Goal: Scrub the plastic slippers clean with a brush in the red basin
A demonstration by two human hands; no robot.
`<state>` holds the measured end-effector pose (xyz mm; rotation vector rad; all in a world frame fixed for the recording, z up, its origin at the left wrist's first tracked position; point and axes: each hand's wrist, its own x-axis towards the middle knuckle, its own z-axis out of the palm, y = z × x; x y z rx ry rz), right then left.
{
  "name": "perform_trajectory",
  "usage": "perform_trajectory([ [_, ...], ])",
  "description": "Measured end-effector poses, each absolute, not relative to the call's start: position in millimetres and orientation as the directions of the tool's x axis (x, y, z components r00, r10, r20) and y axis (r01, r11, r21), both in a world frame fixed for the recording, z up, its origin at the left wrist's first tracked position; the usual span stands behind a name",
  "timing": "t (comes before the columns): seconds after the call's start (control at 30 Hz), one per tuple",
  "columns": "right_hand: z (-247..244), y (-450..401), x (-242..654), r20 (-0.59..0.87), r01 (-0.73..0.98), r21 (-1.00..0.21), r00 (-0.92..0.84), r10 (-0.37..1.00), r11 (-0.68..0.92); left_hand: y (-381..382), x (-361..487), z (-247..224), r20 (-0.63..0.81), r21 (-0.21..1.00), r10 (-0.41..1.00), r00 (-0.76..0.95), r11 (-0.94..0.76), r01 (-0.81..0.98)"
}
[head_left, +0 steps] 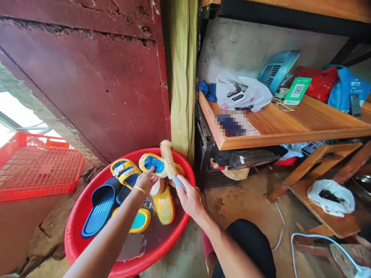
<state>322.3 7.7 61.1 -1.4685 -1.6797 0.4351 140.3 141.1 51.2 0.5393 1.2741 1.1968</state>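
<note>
**Slip danger!**

Left hand (144,182) pinched a sandal (153,160) inside the tub's (70,227) far rim; right hand (189,199) was clamped round the brush (169,164)! Hard scrubbing could have jerked the sandal loose, splashing murky water (158,239).

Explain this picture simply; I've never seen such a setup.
No machine works here: these are a person's own bare hands, in one picture from a camera worn on the head, looking forward and down. The right hand grips a bristle brush by its handle. The left hand has its fingers on a yellow-and-blue slipper; whether it grips it is hard to tell. Below is a red basin of murky water, holding a dark blue slipper, a yellow slipper and others. On the wooden table to the right are a white plastic bag and a blue fan.
</note>
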Motion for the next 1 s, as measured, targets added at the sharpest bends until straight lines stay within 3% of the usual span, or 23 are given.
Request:
perform_trajectory([
  [0.17,57.8,9.0,326.4,0.313,0.705,-0.679,0.026,0.949,0.205,145.4,151.4,42.2,-0.328,0.937,0.929,-0.172,0.297,-0.182],
  [0.3,47.5,7.9,326.9,0.17,0.86,-0.5,-0.02,0.985,0.104,109.0,105.8,40.7,-0.263,0.963,0.957,-0.122,0.268,0.027],
  [0.33,44.2,6.5,325.9,0.145,0.89,-0.445,-0.036,0.989,0.098,95.9,89.5,38.3,-0.245,0.96,0.965,-0.088,0.255,0.116],
  [0.37,41.0,4.7,324.1,0.13,0.91,-0.403,-0.052,0.99,0.101,82.1,73.4,34.6,-0.181,0.924,0.984,-0.003,0.171,0.342],
  [0.43,36.4,0.6,318.7,0.107,0.928,-0.354,-0.086,0.991,0.119,54.9,46.5,23.0,-0.154,0.737,0.982,0.113,0.038,0.675],
  [0.53,38.7,-4.1,311.1,-0.004,0.944,-0.305,-0.131,0.991,0.124,23.3,30.0,0.7,-0.22,0.378,0.947,0.233,-0.138,0.916],
  [0.63,53.3,-6.0,311.1,-0.154,0.962,-0.249,-0.149,0.977,0.107,9.9,34.9,-15.1,-0.276,-0.026,0.924,0.264,-0.281,0.959],
  [0.7,65.8,-7.3,314.4,-0.2,0.97,-0.227,-0.133,0.971,0.086,9.0,38.6,-18.6,-0.263,-0.123,0.92,0.29,-0.33,0.936],
  [0.8,80.2,-11.2,317.2,-0.2,0.966,-0.244,-0.136,0.97,0.086,9.4,39.6,-18.4,-0.238,-0.06,0.897,0.372,-0.396,0.916],
  [1.0,82.2,-24.2,304.8,-0.152,0.862,-0.432,-0.359,0.921,0.265,2.4,50.4,-15.4,-0.107,0.13,0.847,0.521,-0.508,0.852],
])
